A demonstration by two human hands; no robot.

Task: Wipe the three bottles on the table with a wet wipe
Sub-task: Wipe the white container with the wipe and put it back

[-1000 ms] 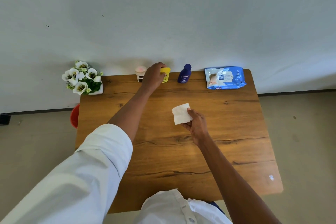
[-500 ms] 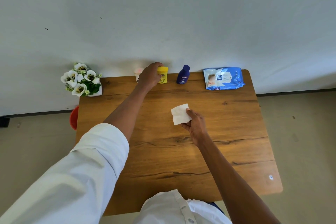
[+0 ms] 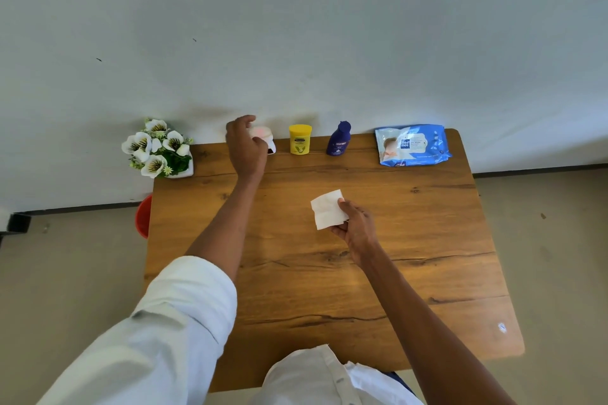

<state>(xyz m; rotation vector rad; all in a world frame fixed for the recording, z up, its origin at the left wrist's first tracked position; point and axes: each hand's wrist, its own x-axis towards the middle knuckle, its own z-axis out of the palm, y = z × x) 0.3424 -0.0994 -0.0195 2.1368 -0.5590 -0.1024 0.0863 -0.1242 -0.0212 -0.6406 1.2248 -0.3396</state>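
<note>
The left hand (image 3: pixel 245 146) reaches to the far edge of the worktop (image 3: pixel 411 240), its fingers curling around the pink-capped bottle (image 3: pixel 263 138); whether that grip has actually closed is hard to tell, since the hand hides most of the bottle. The right hand (image 3: pixel 357 227) pinches a folded wet wipe (image 3: pixel 327 209) above the middle of the worktop. The yellow jar (image 3: pixel 300 139) stands just right of the pink-capped bottle, and the dark blue bottle (image 3: pixel 339 139) beyond it, both upright against the wall. The wipes pack (image 3: pixel 413 144) lies further right. The likely trouble: the bottles stand close together, so a careless lift could knock the yellow jar over. A loose hold on the small bottle could also let it slip.
</note>
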